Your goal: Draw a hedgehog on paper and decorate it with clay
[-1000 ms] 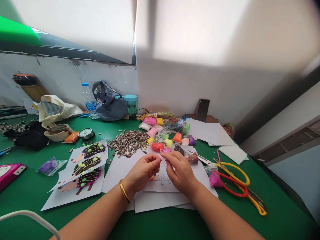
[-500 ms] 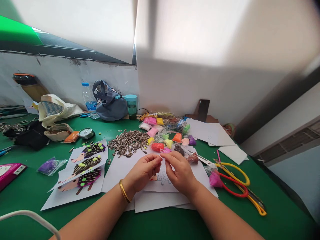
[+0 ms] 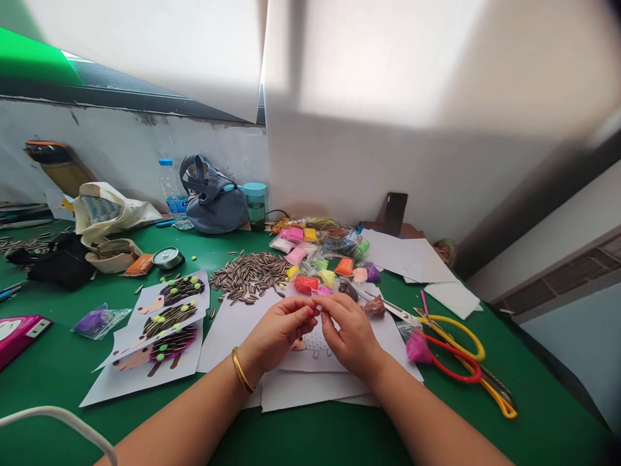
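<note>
Over the drawing, my left hand (image 3: pixel 284 327) has thumb and fingers pinched together, with a gold bangle at its wrist. A tiny pink bit of modelling clay (image 3: pixel 311 311) shows at its fingertips. My right hand (image 3: pixel 349 333) meets it there, fingers curled in a pinch; what those fingers grip is hidden. Beneath both hands lies a white sheet (image 3: pixel 228 346) with a line-drawn hedgehog (image 3: pixel 317 343), partly covered, its face coloured peach. Just behind are bags of coloured clay, among them a red one (image 3: pixel 306 285), and a pile of striped sunflower seeds (image 3: pixel 250 275).
Finished-looking seed hedgehog pictures (image 3: pixel 165 340) lie at left, near a bagged purple clay (image 3: pixel 94 321). Red-handled scissors (image 3: pixel 456 362) and yellow-handled scissors (image 3: pixel 478 336) rest at right beside pink clay (image 3: pixel 418 347). A bottle (image 3: pixel 174 197), blue bag (image 3: pixel 216 204) and phone (image 3: pixel 395 213) stand at the back.
The fingertips of both hands have shifted slightly, and the pink bit of clay now shows between them. Everything else on the table stays in place.
</note>
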### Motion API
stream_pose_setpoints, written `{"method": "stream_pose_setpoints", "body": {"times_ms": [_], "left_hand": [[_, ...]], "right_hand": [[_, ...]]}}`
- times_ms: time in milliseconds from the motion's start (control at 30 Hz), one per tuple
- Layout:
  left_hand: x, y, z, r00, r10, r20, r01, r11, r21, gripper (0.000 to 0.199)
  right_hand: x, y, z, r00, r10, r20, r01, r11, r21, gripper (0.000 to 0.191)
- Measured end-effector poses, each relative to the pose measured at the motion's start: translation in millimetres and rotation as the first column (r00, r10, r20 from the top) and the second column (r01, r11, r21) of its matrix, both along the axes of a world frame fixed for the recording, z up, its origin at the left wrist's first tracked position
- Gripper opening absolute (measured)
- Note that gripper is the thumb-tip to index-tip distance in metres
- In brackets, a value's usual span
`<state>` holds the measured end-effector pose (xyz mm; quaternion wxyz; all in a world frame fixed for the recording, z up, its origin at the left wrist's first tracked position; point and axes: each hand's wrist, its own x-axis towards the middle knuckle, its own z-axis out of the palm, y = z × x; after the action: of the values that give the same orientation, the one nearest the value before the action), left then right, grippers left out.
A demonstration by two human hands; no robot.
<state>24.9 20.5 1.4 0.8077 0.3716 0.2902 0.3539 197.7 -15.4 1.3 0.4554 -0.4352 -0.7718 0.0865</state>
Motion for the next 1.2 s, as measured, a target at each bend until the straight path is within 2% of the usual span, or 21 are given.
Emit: {"method": "stream_pose_setpoints", "body": {"times_ms": [100,233,400,467,567,667,800,933,1200], "left_hand": [[0.6,0.6,1.1,0.999,0.036,0.004,-0.036,0.999,0.007,0.030],[0.8,-0.7,1.5,1.000,0.023,-0.018,-0.023,1.000,0.017,0.036],[-0.2,-2.1,1.9,0.998,0.024,-0.053,-0.021,0.999,0.048,0.050],[-0.2,-2.2,1.9,0.998,0.016,-0.064,-0.013,0.999,0.052,0.051],[0.2,-2.3,1.3,0.997,0.025,-0.073,-0.021,0.998,0.052,0.044],[0.2,-2.4,1.0,0.989,-0.011,-0.147,0.025,0.996,0.091,0.036],[-1.2,-1.7,1.7,0.958,0.003,-0.286,0.052,0.981,0.186,0.037],[-2.3,-0.7,3.0,0.956,0.047,-0.290,0.015,0.978,0.206,0.033],[-0.8,-2.2,3.7,0.941,0.018,-0.338,0.051,0.979,0.195,0.039]], "right_hand": [[0.4,0.1,0.1,1.000,-0.005,-0.011,0.005,1.000,-0.004,0.041],[1.9,-0.1,-0.3,1.000,0.005,-0.026,-0.006,0.999,-0.033,0.038],[1.2,-0.1,1.6,0.977,0.157,-0.147,-0.177,0.975,-0.136,0.026],[-0.3,0.2,2.4,0.967,0.172,-0.188,-0.204,0.965,-0.166,0.017],[-2.1,0.6,2.4,0.962,0.132,-0.241,-0.175,0.970,-0.169,0.008],[-2.4,1.0,1.0,0.963,0.094,-0.253,-0.139,0.977,-0.163,0.007],[-1.0,1.8,-1.7,0.972,0.077,-0.224,-0.115,0.980,-0.164,0.010],[0.7,2.6,-2.7,0.978,0.062,-0.200,-0.101,0.977,-0.188,0.023],[2.1,2.5,-5.0,0.977,0.058,-0.204,-0.087,0.987,-0.137,0.006]]}}
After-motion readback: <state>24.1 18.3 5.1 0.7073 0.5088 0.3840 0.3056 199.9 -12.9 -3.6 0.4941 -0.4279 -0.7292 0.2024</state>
